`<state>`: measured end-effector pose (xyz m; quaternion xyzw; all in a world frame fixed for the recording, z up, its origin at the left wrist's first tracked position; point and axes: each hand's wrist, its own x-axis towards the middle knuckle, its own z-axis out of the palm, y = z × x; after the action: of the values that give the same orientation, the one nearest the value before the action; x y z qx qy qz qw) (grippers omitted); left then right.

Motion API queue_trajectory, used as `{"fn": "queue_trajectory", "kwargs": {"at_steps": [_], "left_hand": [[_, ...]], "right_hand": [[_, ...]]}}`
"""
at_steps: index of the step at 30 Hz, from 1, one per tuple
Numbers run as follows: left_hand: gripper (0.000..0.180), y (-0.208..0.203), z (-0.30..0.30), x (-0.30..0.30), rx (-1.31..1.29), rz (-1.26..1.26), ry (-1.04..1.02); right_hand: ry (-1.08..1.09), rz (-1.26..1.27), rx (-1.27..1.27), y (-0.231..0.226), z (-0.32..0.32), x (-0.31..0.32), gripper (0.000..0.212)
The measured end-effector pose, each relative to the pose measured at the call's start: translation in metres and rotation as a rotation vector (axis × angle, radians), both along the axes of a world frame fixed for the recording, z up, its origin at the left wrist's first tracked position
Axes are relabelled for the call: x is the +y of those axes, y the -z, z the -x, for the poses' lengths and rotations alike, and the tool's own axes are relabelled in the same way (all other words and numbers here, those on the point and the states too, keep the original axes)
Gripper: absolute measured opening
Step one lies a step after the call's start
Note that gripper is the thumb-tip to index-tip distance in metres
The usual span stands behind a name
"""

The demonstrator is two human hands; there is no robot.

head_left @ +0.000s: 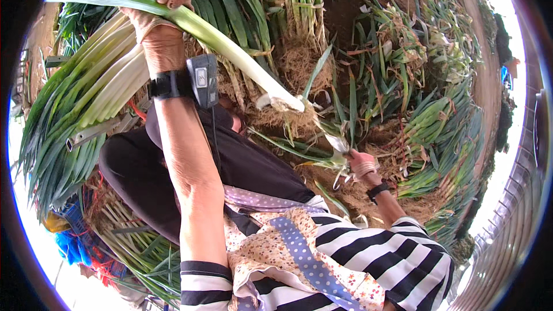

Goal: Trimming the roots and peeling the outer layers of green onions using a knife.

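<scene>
Striped black-and-white sleeves and a floral apron (pixel 288 247) lie nearest, with dark trousers (pixel 173 173) beyond them. Above the apron the left hand (pixel 164 17) reaches far out, its grip closed around the pale green shaft of a long leek (pixel 219 40) that slants from the hand down to its white root end over the trousers. A black wrist strap carrying a small grey device (pixel 203 79) sits below that hand. Right of the apron, the right hand (pixel 362 164) has its grip closed on a second leek (pixel 337 144) near its base. Left of the held leek lies a stack of trimmed leeks (pixel 98 86); beyond and to its right, untrimmed leeks (pixel 403 80) with matted roots cover the soil.
</scene>
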<state>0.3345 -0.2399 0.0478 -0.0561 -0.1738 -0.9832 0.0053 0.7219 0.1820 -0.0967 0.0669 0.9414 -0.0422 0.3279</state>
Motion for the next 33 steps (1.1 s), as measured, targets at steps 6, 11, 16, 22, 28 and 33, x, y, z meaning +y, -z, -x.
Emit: {"fn": "queue_trajectory", "kwargs": {"at_steps": [6, 11, 16, 22, 28, 33], "left_hand": [[0.031, 0.001, -0.003, 0.004, 0.137, -0.116, 0.255], [0.029, 0.013, 0.003, 0.026, 0.065, -0.213, 0.214], [0.029, 0.024, 0.001, 0.016, -0.052, -0.204, 0.142], [0.033, 0.017, -0.008, 0.021, -0.167, -0.139, 0.131], [0.053, 0.019, 0.008, -0.003, -0.416, 0.030, 0.033], [0.052, 0.027, -0.001, 0.004, -0.496, 0.047, -0.086]], "right_hand": [[-0.012, 0.082, -0.124, -0.064, 0.115, -0.026, 0.049], [0.596, 1.543, 0.053, -0.009, 0.211, -0.049, 0.043], [-0.093, 1.158, -0.030, -0.017, 0.230, -0.128, 0.053], [0.738, 2.352, -0.922, -0.062, 0.170, -0.137, 0.074], [1.563, 2.368, -0.522, -0.034, 0.073, -0.077, 0.053], [0.985, 1.449, -0.153, -0.057, 0.066, -0.056, 0.039]]}}
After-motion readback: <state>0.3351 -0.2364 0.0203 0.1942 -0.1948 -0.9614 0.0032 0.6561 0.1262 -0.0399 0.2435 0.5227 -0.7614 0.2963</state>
